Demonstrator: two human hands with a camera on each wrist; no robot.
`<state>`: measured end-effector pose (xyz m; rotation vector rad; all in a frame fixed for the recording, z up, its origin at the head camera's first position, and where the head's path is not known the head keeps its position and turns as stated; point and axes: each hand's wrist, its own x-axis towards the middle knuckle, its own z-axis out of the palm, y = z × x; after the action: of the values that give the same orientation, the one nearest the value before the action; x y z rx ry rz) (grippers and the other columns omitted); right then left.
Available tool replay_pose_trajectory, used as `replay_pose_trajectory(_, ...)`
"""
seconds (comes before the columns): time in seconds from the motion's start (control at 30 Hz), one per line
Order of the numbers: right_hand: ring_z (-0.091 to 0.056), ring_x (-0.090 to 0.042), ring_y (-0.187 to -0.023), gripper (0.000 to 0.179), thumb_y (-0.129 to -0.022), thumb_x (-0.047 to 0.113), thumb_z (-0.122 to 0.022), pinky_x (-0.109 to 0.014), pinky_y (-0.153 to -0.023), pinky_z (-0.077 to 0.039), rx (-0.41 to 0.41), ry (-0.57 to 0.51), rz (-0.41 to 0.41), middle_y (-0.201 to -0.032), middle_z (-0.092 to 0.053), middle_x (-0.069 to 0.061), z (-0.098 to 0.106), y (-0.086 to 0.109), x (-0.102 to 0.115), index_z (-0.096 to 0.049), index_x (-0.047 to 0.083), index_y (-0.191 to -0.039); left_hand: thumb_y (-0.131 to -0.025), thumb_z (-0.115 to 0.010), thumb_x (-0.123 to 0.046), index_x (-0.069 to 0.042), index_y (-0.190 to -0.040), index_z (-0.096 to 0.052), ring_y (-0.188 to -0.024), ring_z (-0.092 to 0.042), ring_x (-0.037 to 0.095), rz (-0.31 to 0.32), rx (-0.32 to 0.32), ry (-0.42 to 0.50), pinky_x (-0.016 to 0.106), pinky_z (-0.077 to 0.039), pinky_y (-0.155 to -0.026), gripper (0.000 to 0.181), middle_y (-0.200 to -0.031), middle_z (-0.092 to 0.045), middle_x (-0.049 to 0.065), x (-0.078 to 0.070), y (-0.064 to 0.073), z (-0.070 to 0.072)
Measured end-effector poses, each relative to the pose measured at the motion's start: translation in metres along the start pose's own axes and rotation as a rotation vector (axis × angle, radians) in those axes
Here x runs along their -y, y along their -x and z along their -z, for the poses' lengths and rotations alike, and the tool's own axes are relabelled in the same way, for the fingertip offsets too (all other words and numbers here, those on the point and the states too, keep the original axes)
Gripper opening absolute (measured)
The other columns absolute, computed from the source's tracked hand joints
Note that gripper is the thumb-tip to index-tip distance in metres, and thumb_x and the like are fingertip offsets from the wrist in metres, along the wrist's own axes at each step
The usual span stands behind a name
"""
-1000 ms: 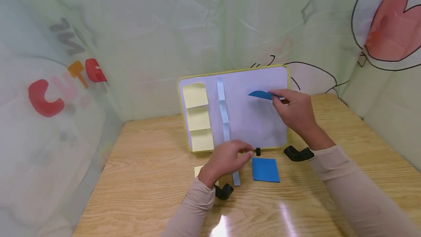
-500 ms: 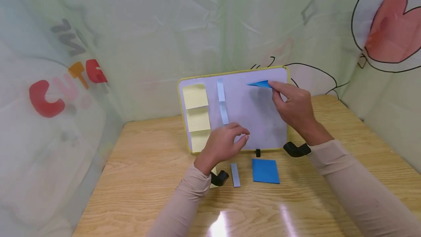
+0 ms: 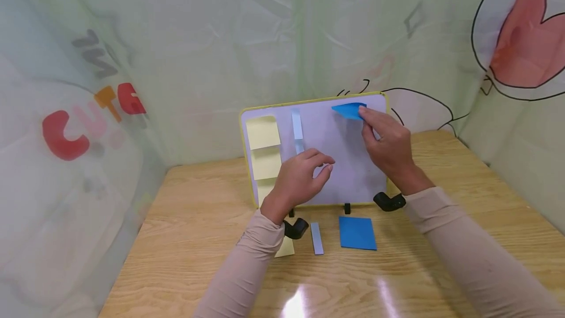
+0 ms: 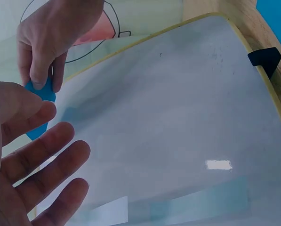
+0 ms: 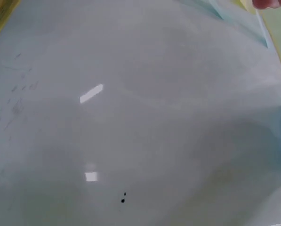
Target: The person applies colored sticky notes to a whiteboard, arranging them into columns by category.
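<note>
A blue sticky note [image 3: 347,110] is pinched between the thumb and fingers of my right hand [image 3: 388,144], near the top right of the whiteboard [image 3: 344,180]. In the left wrist view the same note [image 4: 37,133] shows partly behind my left fingers. My left hand [image 3: 300,178] hovers before the middle of the board, fingers loosely bent and holding nothing. Yellow sticky notes [image 3: 263,132] form a column at the board's left side. Pale blue strips [image 3: 297,125] run beside them, the lower ones hidden by my left hand. The right wrist view shows mostly bare whiteboard [image 5: 145,136].
On the wooden table [image 3: 198,220], in front of the board, lie a blue sticky-note pad [image 3: 357,233], a narrow lavender strip pad [image 3: 317,238] and a partly covered yellow pad [image 3: 286,248]. Small black feet [image 3: 347,208] hold the board's lower edge. A printed curtain [image 3: 212,63] hangs behind.
My right hand has raised the blue note towards the board's top edge. My left hand has moved up from the board's lower edge to its middle.
</note>
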<state>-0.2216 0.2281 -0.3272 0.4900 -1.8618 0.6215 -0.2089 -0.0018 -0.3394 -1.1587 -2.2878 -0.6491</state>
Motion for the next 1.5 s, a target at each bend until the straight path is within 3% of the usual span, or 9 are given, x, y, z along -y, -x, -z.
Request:
replay_pose_trajectory(0.63,-0.063,-0.034,-0.117,0.037,-0.087,-0.009,-0.070,-0.044,-0.100,-0.047,0.031,0.034,0.020,-0.127,-0.066,-0.015,-0.006,0.007,-0.010,-0.069,-0.003,-0.123,-0.098,-0.064,-0.022,-0.016,-0.105,-0.078,-0.091,-0.067,0.008,0.027,-0.009,0.008,0.022,-0.052,-0.072,0.017,-0.100,-0.070,-0.005,-0.003,-0.003,0.003)
replay_pose_trajectory(0.93,-0.062,-0.035,-0.120,0.032,-0.086,-0.008,-0.070,-0.048,-0.098,-0.048,0.086,0.064,0.046,-0.126,-0.067,-0.016,-0.003,0.006,-0.013,-0.070,-0.005,-0.117,-0.097,-0.064,-0.020,-0.015,-0.104,-0.078,-0.084,-0.068,0.013,-0.001,-0.067,-0.016,0.026,-0.052,-0.066,0.016,-0.099,-0.070,-0.003,-0.006,-0.008,0.010)
replay_pose_trajectory(1.23,-0.059,-0.035,-0.123,0.026,-0.089,-0.001,-0.068,-0.049,-0.099,-0.048,0.182,0.175,0.088,-0.127,-0.066,-0.019,-0.006,0.006,-0.014,-0.071,-0.005,-0.114,-0.096,-0.064,-0.020,-0.014,-0.103,-0.079,-0.089,-0.065,0.016,0.004,-0.164,-0.149,0.029,-0.054,-0.072,0.018,-0.098,-0.070,-0.001,-0.012,-0.026,0.022)
replay_pose_trajectory(1.5,-0.058,-0.037,-0.124,0.030,-0.086,0.001,-0.073,-0.050,-0.101,-0.046,0.213,0.186,0.120,-0.127,-0.065,-0.020,-0.009,0.004,-0.014,-0.071,-0.005,-0.116,-0.097,-0.061,-0.022,-0.015,-0.107,-0.079,-0.103,-0.063,0.019,0.022,-0.155,-0.294,0.036,-0.052,-0.085,0.022,-0.106,-0.070,-0.001,-0.011,-0.042,0.021)
